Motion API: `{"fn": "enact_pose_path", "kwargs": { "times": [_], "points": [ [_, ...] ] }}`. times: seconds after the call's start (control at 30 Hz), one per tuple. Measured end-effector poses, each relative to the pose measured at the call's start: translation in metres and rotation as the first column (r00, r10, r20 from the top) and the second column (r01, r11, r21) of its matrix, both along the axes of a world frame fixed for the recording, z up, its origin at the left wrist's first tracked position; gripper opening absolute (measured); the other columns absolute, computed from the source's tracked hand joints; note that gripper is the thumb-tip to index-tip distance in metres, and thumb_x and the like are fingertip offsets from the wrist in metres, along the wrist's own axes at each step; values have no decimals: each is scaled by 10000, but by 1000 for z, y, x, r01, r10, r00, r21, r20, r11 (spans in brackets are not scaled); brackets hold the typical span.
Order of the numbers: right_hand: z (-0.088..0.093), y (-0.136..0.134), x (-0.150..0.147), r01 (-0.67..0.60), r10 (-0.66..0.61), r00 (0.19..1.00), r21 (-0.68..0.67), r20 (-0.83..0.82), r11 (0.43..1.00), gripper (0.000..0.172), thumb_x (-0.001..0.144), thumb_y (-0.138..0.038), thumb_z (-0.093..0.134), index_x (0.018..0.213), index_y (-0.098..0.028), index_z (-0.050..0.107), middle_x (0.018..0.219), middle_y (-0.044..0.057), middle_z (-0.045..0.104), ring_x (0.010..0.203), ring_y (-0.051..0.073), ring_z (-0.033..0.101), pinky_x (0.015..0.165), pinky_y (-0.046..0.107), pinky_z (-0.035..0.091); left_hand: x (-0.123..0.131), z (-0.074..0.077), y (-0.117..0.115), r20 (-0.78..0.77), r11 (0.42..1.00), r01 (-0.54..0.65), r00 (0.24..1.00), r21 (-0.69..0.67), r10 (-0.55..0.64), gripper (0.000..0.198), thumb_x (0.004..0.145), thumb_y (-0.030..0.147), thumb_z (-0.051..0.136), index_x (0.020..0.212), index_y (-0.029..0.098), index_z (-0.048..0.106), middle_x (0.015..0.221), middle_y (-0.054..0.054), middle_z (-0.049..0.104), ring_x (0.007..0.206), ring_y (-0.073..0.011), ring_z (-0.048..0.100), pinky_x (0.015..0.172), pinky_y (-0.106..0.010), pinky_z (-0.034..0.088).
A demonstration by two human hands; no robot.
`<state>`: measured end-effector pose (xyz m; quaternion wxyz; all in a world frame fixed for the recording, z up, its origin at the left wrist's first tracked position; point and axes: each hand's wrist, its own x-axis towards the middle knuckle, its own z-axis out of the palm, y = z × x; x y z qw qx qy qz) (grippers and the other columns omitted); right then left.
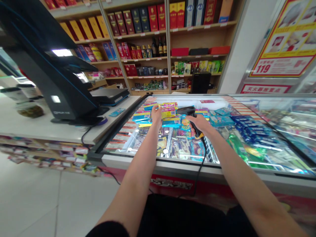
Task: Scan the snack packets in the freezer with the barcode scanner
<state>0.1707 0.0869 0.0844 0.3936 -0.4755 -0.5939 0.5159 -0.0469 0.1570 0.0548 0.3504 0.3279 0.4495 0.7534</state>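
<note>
Corded barcode scanner (188, 111) sat clamped in the right hand (199, 124), its head angled toward the colourful packets (171, 122) heaped in a glass-sided display chest (158, 161) within easy reach; the left hand (156, 115) touched the packets, its grip impossible to tell.

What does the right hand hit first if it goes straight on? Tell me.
The right hand grips a black barcode scanner, so the scanner leads; the stacked yellow-and-pink packets are probably met next, though depth is unclear.

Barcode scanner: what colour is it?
The scanner is black with yellow at its base; head view.
</note>
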Motion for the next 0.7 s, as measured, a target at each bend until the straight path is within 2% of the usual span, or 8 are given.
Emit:
{"fn": "enact_pose_path", "kwargs": {
  "times": [0.33,0.57,0.7],
  "points": [
    [3,-4,1,-18,16,999,36,37,999,345,870,-326,609,578,-195,478,418,2,514,291,117,452,292,232,382,-2,-3,7,25,999,4,1000,46,-5,163,742,231,649,858,219,535,692,52,586,614,-110,578,611,-219,457],
    [6,-6,3,-15,15,1000,-8,21,1000,324,871,-329,622,616,-200,469,412,-5,516,289,118,462,298,225,388,-3,-5,7,-4,1000,11,1000,11,-11,201,743,287,669,879,229,533,717,48,599,664,-128,620,650,-244,496],
    [2,-2,9,-22,22,1000,-16,6,1000,315,859,-337,646,634,-201,472,417,-11,516,290,114,457,294,218,379,0,-4,7,-72,999,-32,997,-26,30,218,745,313,689,885,232,542,743,32,630,745,-153,657,698,-271,519]
  ]
}}
